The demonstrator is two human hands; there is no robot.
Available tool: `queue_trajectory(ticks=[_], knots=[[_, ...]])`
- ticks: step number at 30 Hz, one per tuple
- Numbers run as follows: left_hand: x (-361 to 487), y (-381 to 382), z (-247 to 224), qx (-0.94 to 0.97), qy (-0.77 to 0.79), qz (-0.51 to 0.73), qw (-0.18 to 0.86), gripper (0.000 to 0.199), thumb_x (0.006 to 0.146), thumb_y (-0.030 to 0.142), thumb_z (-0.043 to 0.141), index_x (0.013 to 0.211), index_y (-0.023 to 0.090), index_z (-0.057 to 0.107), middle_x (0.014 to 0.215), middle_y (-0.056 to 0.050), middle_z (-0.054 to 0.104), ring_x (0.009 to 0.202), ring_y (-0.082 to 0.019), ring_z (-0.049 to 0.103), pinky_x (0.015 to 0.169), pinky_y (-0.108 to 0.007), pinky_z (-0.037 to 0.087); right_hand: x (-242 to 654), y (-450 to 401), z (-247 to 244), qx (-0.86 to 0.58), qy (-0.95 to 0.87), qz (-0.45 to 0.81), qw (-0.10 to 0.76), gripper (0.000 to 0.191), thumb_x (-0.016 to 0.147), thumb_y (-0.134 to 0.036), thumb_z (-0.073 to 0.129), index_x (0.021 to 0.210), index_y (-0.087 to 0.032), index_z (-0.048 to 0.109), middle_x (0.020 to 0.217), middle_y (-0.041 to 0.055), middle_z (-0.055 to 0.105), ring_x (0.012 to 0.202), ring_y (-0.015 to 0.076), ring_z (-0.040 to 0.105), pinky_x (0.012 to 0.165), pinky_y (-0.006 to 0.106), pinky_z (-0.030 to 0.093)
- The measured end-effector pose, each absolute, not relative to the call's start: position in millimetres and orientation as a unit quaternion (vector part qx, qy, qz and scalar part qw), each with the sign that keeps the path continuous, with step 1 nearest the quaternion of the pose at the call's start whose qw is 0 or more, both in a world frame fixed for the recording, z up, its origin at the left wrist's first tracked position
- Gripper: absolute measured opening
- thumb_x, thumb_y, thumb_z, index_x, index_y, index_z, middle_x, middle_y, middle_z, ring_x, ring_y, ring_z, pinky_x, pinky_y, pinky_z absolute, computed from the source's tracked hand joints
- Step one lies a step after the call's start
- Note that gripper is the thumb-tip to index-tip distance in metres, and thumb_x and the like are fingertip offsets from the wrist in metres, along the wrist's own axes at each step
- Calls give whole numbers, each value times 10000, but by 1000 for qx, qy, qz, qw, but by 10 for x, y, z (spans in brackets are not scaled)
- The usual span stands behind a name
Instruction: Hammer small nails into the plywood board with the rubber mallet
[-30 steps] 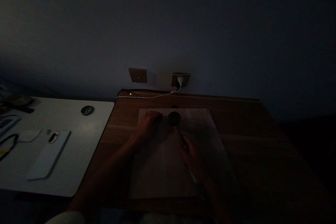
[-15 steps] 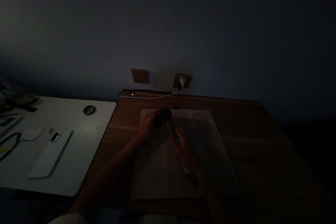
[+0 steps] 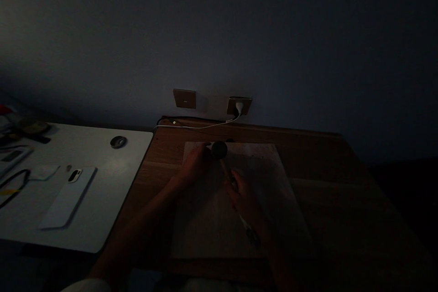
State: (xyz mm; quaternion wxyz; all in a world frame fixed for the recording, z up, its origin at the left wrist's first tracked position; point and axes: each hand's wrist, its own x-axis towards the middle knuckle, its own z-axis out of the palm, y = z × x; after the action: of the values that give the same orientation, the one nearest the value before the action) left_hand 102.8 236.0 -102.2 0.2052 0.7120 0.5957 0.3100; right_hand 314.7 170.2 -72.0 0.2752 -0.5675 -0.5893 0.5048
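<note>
The view is very dark. My right hand (image 3: 241, 191) is wrapped round the handle of a mallet (image 3: 219, 150), whose round dark head is up and left of the hand. Just left of that head, my left hand (image 3: 195, 160) has its fingers bent over something dark near the far edge of a pale board (image 3: 201, 232); what it holds is too dim to make out. The board lies on a brown wooden table. Beneath my right wrist, a light strip with a dark patterned end (image 3: 252, 236) shows on the board.
On a white table (image 3: 112, 182) at the left lie a phone (image 3: 68, 200), a roll of tape (image 3: 118, 142), a looped black cable (image 3: 25, 182) and other items. A white cable (image 3: 205, 126) runs along the wall to a socket (image 3: 239, 106).
The view has shifted slightly. The mallet head has moved a little right, away from my left hand, with my right hand still round the handle.
</note>
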Motion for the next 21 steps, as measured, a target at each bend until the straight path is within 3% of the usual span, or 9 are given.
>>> queue_trajectory(ticks=[4, 11, 15, 21], knots=[[1160, 2111, -845, 768, 589, 241, 77, 259, 965, 216, 577, 1220, 172, 595, 1131, -117, 718, 1093, -264, 658, 962, -417, 508, 3283, 1639, -719, -608, -539, 504, 292, 646, 869, -569, 580, 1347, -133, 589, 526, -77, 486, 429, 127, 463, 418, 229, 330], [1619, 1764, -640, 900, 431, 42, -49, 281, 972, 148, 568, 1243, 160, 638, 1089, -136, 746, 1058, -267, 668, 959, -416, 483, 3466, 1589, -718, -622, -499, 516, 313, 716, 869, -621, 581, 1386, -126, 541, 523, -94, 497, 390, 116, 461, 385, 218, 351], [1546, 1857, -621, 901, 428, 65, -21, 229, 952, 138, 591, 1160, 170, 681, 1040, -123, 741, 1012, -259, 674, 913, -396, 504, 3469, 1559, -681, -624, -486, 521, 320, 740, 868, -626, 579, 1413, -131, 515, 531, -87, 508, 409, 123, 460, 390, 224, 361], [962, 2263, -848, 749, 590, 264, 142, 242, 902, 101, 586, 1031, 207, 760, 1008, -66, 775, 936, -207, 714, 850, -307, 551, 3511, 1486, -708, -629, -475, 528, 316, 698, 866, -587, 596, 1403, -145, 532, 567, -60, 533, 464, 140, 495, 414, 234, 376]])
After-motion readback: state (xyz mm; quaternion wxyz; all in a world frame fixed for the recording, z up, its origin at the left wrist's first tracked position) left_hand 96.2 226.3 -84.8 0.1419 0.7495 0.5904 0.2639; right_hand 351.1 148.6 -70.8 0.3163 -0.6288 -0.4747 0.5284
